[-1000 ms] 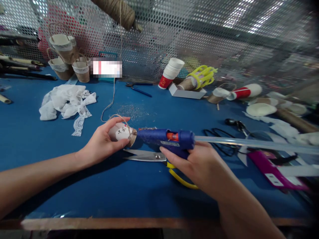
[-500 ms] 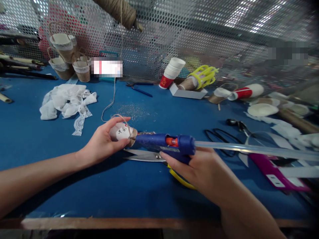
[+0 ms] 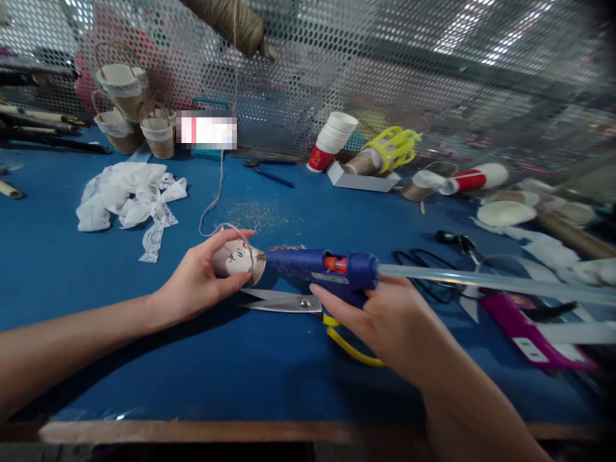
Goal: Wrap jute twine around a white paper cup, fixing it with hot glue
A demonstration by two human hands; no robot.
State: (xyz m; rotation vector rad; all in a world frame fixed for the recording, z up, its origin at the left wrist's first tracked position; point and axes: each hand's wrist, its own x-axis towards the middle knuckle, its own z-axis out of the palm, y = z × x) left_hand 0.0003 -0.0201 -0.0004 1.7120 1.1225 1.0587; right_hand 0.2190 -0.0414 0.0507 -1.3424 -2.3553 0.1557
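Observation:
My left hand (image 3: pixel 206 269) is closed around a white paper cup (image 3: pixel 235 258) lying on its side, its right end wrapped with brown twine. A loose strand of that twine (image 3: pixel 219 192) loops over the cup and runs up toward the spool. In my right hand (image 3: pixel 380 314) is a blue hot glue gun (image 3: pixel 332 269), a long clear glue stick (image 3: pixel 457 277) sticking out of its back. The gun's nozzle is at the twine-wrapped end of the cup; whether it touches cannot be told. Yellow-handled scissors (image 3: pixel 289 303) lie below the gun, blades spread a little.
White lace (image 3: pixel 120 196) lies heaped at left, before twine-wrapped cup baskets (image 3: pixel 158 135). Blue pliers (image 3: pixel 272 173) and stacked paper cups (image 3: pixel 335 138) are at the back. A twine spool (image 3: pixel 228 25) hangs above. At right are a purple power strip (image 3: pixel 524 333) and black cable (image 3: pixel 428 276).
The glue gun has shifted up slightly and its tip has moved a little to the right along the cup's end. The cup has turned slightly in my left hand.

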